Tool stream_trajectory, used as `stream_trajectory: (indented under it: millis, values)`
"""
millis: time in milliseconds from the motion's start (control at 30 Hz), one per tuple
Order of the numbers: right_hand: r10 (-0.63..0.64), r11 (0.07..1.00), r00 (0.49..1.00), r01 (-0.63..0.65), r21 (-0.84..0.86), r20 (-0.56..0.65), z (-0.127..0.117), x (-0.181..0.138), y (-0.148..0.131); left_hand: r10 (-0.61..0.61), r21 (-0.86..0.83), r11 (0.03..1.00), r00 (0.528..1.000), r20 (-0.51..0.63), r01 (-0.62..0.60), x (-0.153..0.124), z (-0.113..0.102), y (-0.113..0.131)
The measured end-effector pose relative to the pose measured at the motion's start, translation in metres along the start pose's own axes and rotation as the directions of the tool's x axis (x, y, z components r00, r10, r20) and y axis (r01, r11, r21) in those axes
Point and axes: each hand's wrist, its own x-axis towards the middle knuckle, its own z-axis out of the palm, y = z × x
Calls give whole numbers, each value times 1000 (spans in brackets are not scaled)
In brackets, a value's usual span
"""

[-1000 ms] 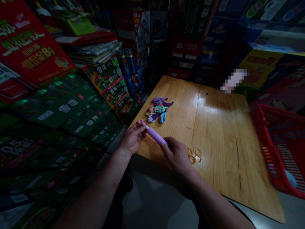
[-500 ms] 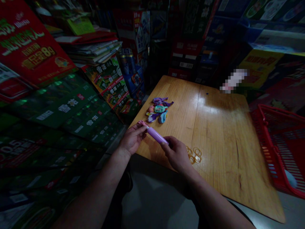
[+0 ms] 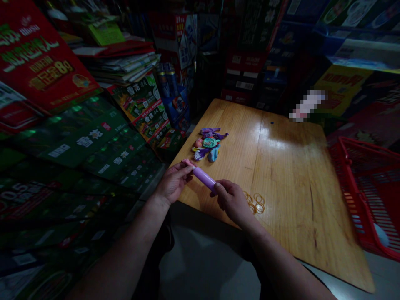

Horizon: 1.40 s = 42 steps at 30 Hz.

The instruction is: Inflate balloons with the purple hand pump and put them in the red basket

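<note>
Both hands busy, near each other but apart; left hand pinches a small pink balloon at the pale tip of a purple pump tube; right hand is wrapped round the tube's other end. Tube sits tilted above the near-left part of the wooden counter, pale tip pointing away and left.

Progress, my read: early on this piece; pink one looks limp and at the tip, though the fingers cover the joint, so I can't tell if it is fully seated. Left over: a pile of limp balloons in purple, teal, blue and orange, just beyond the left hand, none of them filled; loose rubber bands lie right of the right hand, none in use.

Edges: near edge runs below both hands, left edge close by the left hand and the pile; stacked green cartons stand left of it, limiting swing that way. Best room is to the right and far side, plain wood across most of it; red basket stands just beside the right edge, with a pale rounded thing inside.
</note>
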Motion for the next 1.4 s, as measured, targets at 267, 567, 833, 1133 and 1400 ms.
stream_trajectory:
  millis: [267, 567, 833, 1133, 1400]
  values:
    - [-256, 948, 953, 216, -232, -161, 2, -2, 6, 11, -10, 1000, 999, 32, -11, -1, 1, -1]
    - [-110, 994, 992, 108, -33, -63, 2, 4, 11, -19, -80, 996, 998, 57, 23, -2, -2, -2]
    - [-329, 916, 935, 283, -283, -130, 1, 6, 14, -101, -247, 963, 995, 26, 104, -5, 3, -8]
    - [22, 895, 998, 5, 446, -55, -4, 15, 13, -1, -274, 961, 997, -81, -21, 7, -6, -3]
    - [-1, 261, 951, -298, 918, 309, -26, 20, 9, 16, -386, 922, 999, -42, -31, 9, -5, 7]
